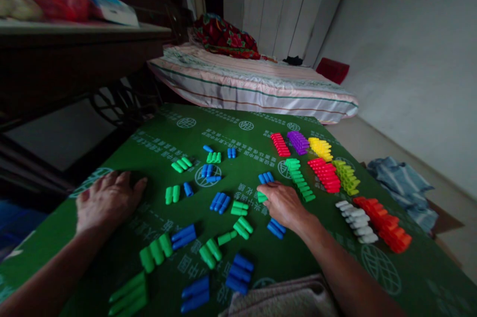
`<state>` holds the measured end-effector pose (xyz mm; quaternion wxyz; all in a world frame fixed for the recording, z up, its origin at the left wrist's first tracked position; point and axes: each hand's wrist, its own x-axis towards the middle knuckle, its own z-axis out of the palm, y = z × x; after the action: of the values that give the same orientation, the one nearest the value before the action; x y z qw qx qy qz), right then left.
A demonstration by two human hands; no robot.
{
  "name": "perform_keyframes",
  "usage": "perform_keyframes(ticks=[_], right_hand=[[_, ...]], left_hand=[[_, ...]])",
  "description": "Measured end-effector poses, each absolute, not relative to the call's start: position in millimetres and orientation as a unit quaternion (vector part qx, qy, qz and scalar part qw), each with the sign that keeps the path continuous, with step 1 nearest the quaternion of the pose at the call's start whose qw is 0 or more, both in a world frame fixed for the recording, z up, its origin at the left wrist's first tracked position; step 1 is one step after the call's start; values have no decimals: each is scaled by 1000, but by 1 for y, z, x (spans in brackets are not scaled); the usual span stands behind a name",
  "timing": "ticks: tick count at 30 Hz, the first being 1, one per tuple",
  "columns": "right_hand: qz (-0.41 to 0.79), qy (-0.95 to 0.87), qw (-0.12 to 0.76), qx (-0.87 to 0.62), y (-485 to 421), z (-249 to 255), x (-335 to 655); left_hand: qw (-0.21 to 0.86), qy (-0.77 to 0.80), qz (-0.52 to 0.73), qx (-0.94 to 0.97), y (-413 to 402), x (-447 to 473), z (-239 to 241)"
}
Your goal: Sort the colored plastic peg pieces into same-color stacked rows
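Note:
My left hand (109, 201) lies palm down with fingers apart on the left of the green printed board, holding nothing. Right of the middle, my right hand (282, 201) has its fingertips closed on a green bullet-shaped plastic piece (262, 197), partly hidden by the fingers. Just beyond it lies a blue group (266, 178), and a blue pair (276, 228) sits below the hand. Small green pieces (242, 227) and blue pieces (219, 202) are scattered in ones, twos and threes between my hands. A longer green row (300, 180) stands right of my right hand.
Sorted rows lie along the right: red (323, 175), purple (298, 142), yellow (320, 148), yellow-green (346, 177), white (357, 221) and orange (383, 224). A folded cloth (283, 299) rests at the near edge. Beyond stands a bed (253, 78); a dark table (74, 51) is at left.

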<state>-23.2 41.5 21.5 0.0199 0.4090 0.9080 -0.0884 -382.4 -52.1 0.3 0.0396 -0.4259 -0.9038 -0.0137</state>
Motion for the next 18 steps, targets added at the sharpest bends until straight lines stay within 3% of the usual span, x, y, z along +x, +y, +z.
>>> perform_keyframes(ticks=[13, 18], right_hand=[[-44, 841, 13, 539, 24, 18, -19], [-83, 819, -38, 566, 34, 14, -2]], left_hand=[[32, -903, -24, -428, -53, -382, 3], [36, -902, -25, -430, -52, -383, -1]])
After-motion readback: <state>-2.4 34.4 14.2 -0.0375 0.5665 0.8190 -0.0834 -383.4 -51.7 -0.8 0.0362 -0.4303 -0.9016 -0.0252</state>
